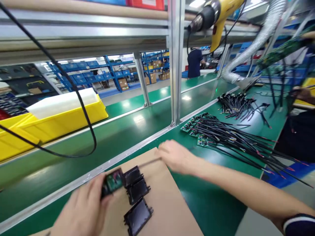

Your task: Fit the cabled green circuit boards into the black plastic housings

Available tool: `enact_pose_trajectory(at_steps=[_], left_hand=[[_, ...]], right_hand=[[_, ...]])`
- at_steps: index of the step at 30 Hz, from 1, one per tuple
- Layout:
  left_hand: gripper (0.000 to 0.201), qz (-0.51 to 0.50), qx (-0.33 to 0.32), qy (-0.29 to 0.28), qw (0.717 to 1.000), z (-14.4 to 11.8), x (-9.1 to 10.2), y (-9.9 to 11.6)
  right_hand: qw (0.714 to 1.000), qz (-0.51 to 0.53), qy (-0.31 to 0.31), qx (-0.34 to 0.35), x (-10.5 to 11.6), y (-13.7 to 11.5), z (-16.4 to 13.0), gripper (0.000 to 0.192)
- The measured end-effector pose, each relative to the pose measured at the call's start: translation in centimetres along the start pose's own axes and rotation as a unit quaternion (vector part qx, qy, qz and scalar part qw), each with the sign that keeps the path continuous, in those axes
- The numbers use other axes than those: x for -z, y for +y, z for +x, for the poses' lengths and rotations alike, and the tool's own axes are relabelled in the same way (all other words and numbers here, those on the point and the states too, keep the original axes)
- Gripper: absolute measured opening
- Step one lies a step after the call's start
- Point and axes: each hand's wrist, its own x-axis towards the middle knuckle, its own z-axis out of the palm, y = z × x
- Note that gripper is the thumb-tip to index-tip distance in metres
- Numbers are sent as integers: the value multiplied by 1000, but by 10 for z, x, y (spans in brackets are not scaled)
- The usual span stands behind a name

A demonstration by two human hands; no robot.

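- On the cardboard sheet (pixel 169 209), I am seeing my left hand (pixel 82 209) pinching a small black housing (pixel 113 182) showing a green board inside.
- Beside it, black housings (pixel 136 196) are lying in a row.
- My right hand (pixel 176 157) is hovering over the sheet's far edge, blurred; I cannot tell its grip.
- Wired boards (pixel 221 132) are lying beyond.

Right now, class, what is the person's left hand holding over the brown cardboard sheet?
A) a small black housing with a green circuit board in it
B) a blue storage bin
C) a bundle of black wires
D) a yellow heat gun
A: the left hand grips a small black housing with a green circuit board above the cardboard sheet, beside other black housings.
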Motion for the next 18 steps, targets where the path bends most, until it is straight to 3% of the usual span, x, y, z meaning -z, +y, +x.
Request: enact_pose_trajectory(at_steps=[3, 6, 9, 11, 14, 18], left_hand=[[71, 19, 106, -100, 989, 61, -36, -62], [64, 13, 144, -126, 981, 92, -83, -93], [57, -1, 149, -150, 977, 89, -120, -93], [58, -9, 149, -166, 975, 77, -134, -88], [52, -25, 160, -204, 966, 58, -140, -88], [33, -48, 218, -264, 938, 43, -139, -108]], right_hand=[[993, -42, 34, -102, 14, 63, -9, 31], [983, -63, 38, -166, 23, 96, -35, 18], [974, -74, 28, -213, 33, 112, -59, 15], [960, -90, 31, -264, 42, 128, -68, 21], [929, -110, 17, -353, 53, 161, -74, 34], [909, -74, -83, -402, 49, 190, -81, 67]])
